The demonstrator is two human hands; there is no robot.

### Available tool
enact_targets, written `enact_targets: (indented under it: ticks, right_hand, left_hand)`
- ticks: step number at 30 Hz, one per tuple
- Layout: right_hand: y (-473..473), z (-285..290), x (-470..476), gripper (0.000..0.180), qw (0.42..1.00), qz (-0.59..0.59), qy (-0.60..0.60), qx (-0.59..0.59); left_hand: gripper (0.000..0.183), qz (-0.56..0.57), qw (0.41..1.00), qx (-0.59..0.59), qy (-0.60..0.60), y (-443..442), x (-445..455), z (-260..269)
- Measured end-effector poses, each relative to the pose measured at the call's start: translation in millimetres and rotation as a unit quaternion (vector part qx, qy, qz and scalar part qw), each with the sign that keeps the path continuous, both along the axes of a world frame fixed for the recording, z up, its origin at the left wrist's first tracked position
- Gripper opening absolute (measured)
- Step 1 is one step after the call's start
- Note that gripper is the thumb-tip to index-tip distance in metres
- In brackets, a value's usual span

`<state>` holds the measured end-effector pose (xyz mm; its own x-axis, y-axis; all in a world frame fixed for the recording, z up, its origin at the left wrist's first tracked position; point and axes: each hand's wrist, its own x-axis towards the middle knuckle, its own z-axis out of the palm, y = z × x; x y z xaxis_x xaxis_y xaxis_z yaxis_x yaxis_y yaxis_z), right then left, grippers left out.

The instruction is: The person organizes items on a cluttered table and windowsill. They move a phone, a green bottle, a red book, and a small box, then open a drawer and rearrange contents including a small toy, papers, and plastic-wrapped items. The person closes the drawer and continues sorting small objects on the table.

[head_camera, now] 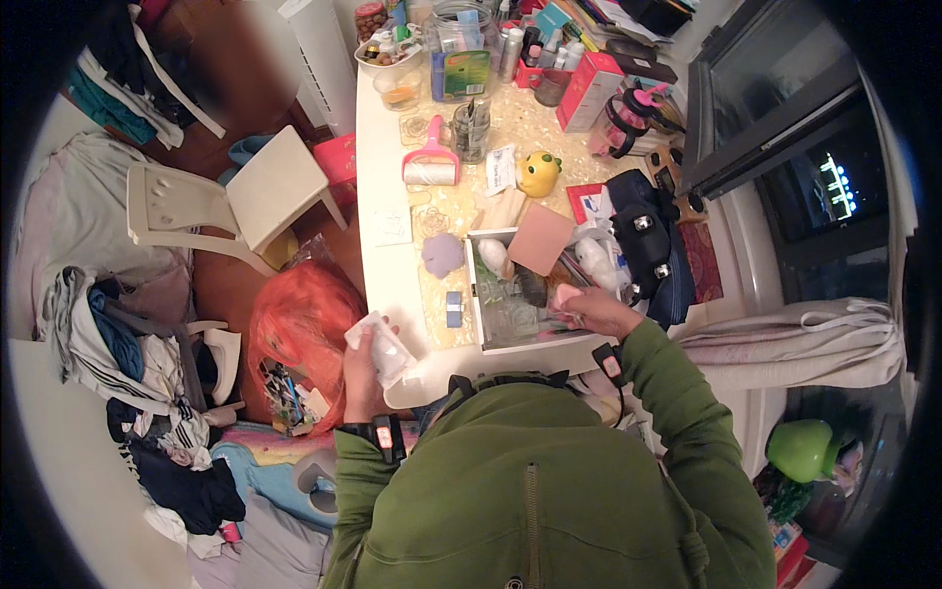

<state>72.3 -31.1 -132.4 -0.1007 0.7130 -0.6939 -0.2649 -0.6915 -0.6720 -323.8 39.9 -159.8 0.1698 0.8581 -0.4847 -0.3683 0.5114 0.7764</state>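
At the table's front left edge, my left hand (359, 372) holds a translucent white plastic packet or shallow tray (381, 352). My right hand (605, 314) is over the right part of an open white box (475, 309), its fingers closed on a small pink object (567, 296) that I cannot identify. Inside the box lie clear plastic pieces (515, 316), a dark brown item (531, 286) and a white rounded item (494, 258). A flat pink square (541, 237) rests across the box's far side. Right of it is a white figure (596, 261), perhaps a soft toy.
Left of the box lie a purple flower-shaped pad (442, 255) and a small blue item (453, 309). Beyond are a pink lint roller (431, 169) and a yellow dinosaur toy (538, 174). A dark blue bag (647, 250) sits right. An orange-red plastic bag (305, 316) stands on the floor near a white chair (268, 195).
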Motion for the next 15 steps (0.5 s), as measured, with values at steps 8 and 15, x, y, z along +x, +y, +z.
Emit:
enact_targets:
  ticks: [8, 15]
  right_hand:
    - [-30.1, 58.1, 2.6, 0.024, 0.999, 0.027, 0.013, 0.012]
    - [-52.0, 86.9, 0.4, 0.026, 0.999, 0.016, 0.026, 0.044]
  left_hand:
    - [0.054, -0.171, 0.967, 0.097, 0.159, 10.9, 58.3, -38.9]
    - [0.065, -0.130, 0.938, 0.190, 0.258, 17.4, 55.2, -50.8]
